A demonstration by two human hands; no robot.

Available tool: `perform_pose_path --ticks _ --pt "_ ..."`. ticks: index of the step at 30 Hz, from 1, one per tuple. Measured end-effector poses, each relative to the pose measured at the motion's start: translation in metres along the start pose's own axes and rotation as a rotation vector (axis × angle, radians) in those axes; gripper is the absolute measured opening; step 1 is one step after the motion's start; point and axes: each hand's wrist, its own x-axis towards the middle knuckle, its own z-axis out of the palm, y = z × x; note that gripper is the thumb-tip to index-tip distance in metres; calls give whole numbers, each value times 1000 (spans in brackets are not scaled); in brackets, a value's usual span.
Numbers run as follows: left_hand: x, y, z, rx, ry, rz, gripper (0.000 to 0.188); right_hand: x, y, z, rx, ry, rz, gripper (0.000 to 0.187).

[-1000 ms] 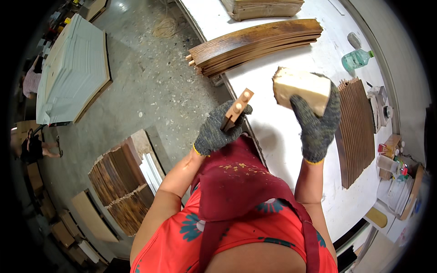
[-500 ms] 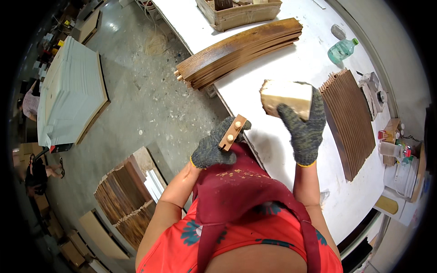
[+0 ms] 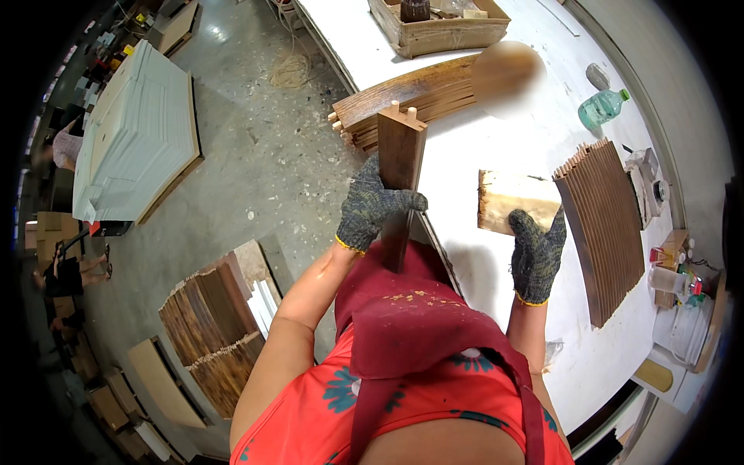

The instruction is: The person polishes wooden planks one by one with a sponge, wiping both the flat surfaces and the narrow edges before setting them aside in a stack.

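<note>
My left hand, in a dark grey knit glove, is closed round a dark brown wooden slat. The slat stands tilted up over the table's near edge, with two pale dowels at its upper end; its lower end reaches my apron. In the same kind of glove, my right hand grips a cream sponge block with brown-stained edges, above the white table. Sponge and slat are apart. Beyond the slat lies a stack of curved brown slats, partly blurred at its right end.
A row of dowelled brown slats lies right of my right hand. At the back are a cardboard box and a green-capped bottle. More slats lie low at left, near a stack of pale panels. People are at far left.
My left hand has turned the slat from end-on to upright, showing its broad face. My right hand has moved slightly nearer to me and right, with the sponge turned flatter.
</note>
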Motion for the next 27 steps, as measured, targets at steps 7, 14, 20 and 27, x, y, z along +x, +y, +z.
perform_pose_path --ticks 7,14,20,27 --pt "-7 15 1 153 17 -82 59 4 0 16 -31 -27 -12 50" --pt "-10 -2 3 34 -33 39 38 7 -6 31 -315 -25 -290 52" --pt "-16 11 14 44 59 -92 41 3 -27 56 -557 -116 -518 59" --pt "-15 -35 32 152 206 270 50 -3 -27 75 -604 -194 -641 50"
